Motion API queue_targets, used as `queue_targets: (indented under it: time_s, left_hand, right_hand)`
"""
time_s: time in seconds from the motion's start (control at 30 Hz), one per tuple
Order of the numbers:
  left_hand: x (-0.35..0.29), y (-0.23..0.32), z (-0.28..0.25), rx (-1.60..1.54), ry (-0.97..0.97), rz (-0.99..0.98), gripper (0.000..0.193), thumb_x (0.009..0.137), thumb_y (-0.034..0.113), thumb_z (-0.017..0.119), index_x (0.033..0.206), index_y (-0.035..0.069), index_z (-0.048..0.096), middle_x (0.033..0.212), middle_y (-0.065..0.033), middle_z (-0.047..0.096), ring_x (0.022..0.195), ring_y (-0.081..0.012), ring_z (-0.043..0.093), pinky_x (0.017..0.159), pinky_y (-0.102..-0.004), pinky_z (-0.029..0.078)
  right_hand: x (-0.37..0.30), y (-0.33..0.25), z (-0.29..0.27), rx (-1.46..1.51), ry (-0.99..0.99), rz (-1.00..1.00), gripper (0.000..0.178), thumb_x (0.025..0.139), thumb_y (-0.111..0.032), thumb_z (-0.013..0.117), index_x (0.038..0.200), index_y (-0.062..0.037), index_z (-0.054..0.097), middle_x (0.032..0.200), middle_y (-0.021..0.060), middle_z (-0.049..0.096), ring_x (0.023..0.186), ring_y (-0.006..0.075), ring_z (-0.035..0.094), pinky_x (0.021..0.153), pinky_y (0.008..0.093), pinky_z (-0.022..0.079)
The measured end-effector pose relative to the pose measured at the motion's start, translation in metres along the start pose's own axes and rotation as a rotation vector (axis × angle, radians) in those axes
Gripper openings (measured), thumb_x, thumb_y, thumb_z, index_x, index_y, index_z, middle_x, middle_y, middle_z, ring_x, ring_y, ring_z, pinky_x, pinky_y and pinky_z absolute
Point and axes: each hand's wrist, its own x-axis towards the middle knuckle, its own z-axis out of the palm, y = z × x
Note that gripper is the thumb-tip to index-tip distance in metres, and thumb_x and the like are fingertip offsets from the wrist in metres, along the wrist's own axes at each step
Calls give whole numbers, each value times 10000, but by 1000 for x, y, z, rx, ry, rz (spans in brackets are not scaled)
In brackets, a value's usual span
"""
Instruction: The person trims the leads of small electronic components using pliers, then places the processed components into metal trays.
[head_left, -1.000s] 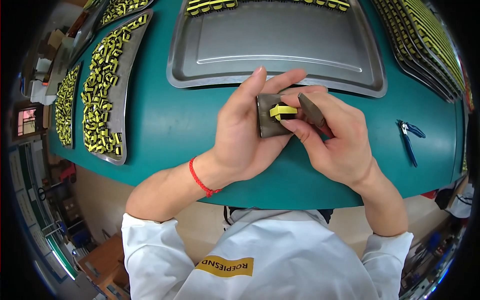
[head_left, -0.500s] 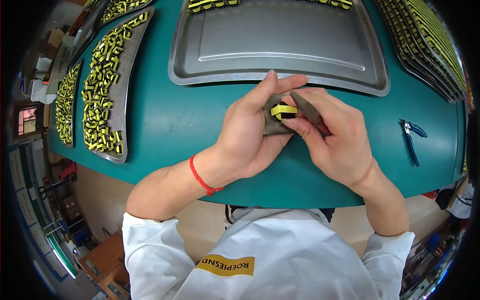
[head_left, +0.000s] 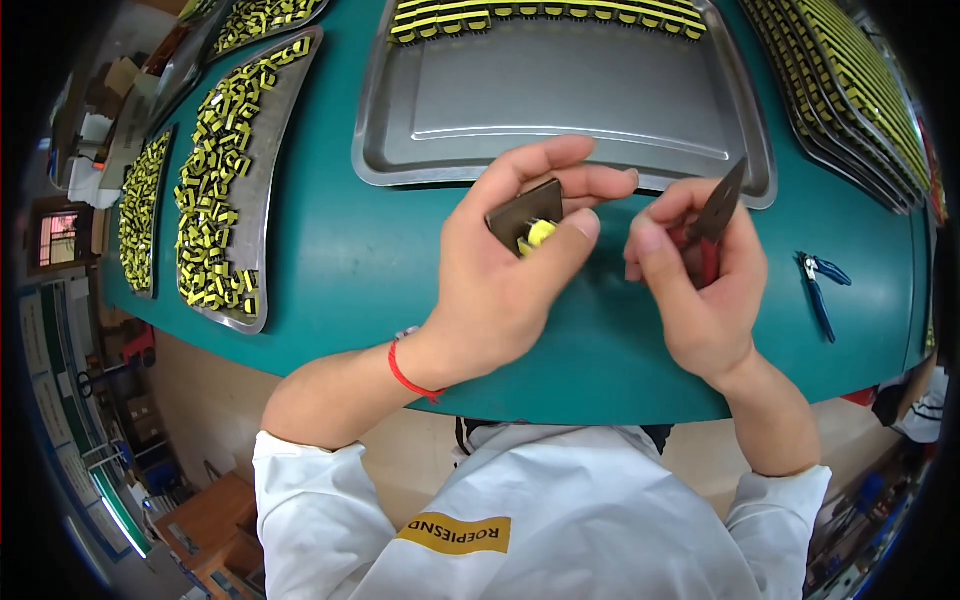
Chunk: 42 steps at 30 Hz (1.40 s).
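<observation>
Yellow and small, the part (head_left: 541, 236) sits against a dark plate (head_left: 522, 214) in the left hand (head_left: 495, 285) — the thumb closes over it, seemingly to steady both, with the plate tilted. The right hand (head_left: 708, 300), just apart, is curled around red-handled pliers (head_left: 725, 205), their nose pointing up, probably so the fingertips stay usable; whether those pinch anything else I cannot tell. Loose parts (head_left: 213, 200) heap in the left tray (head_left: 277, 125); rows (head_left: 560, 12) line the far tray (head_left: 560, 95), probably for order — blue cutters (head_left: 817, 295) lie right.
</observation>
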Motion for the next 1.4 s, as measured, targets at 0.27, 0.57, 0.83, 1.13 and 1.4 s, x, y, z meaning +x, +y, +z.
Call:
queue_targets:
  time_s: [0.27, 0.57, 0.83, 1.13, 1.4]
  left_hand:
    - [2, -12, -8, 449, -219, 619, 556, 861, -157, 484, 1390, -11, 395, 1159, -213, 624, 1258, -378, 555, 1165, -554, 241]
    - [2, -8, -10, 529, -262, 674, 640, 854, -126, 482, 1445, 84, 354, 1195, -226, 634, 1252, -409, 559, 1170, -587, 170]
    - [5, -13, -10, 566, -273, 695, 646, 863, -95, 527, 1460, 25, 310, 1124, -223, 656, 1152, -390, 626, 1164, -585, 185]
    - [1, 4, -10, 871, -370, 530, 701, 960, 272, 397, 1516, -82, 158, 1471, -305, 373, 1370, -413, 412, 1139, -614, -79]
    - [0, 4, -2, 722, -285, 594, 1076, 759, -59, 686, 1535, -37, -59, 1540, -303, 203, 1392, -433, 358, 1121, -498, 347]
  right_hand:
    - [-17, 7, 8, 281, -286, 73, 601, 878, 95, 605, 1406, 18, 327, 1188, 120, 556, 1041, 153, 606, 838, 274, 542]
    - [-16, 5, 9, 383, -289, 105, 492, 851, 110, 598, 1305, 45, 419, 1075, 114, 582, 860, 137, 632, 710, 265, 538]
    - [-18, 1, 7, 395, -294, 171, 440, 851, 94, 626, 1265, 47, 486, 1109, 105, 597, 891, 121, 633, 721, 244, 533]
    - [-21, 21, 18, 65, -89, -84, 323, 843, 66, 655, 1159, 42, 592, 895, 86, 656, 764, 126, 629, 677, 248, 524]
    - [-15, 26, 19, -9, -105, -174, 285, 858, 45, 563, 1139, 24, 607, 963, 109, 693, 782, 163, 663, 686, 275, 543]
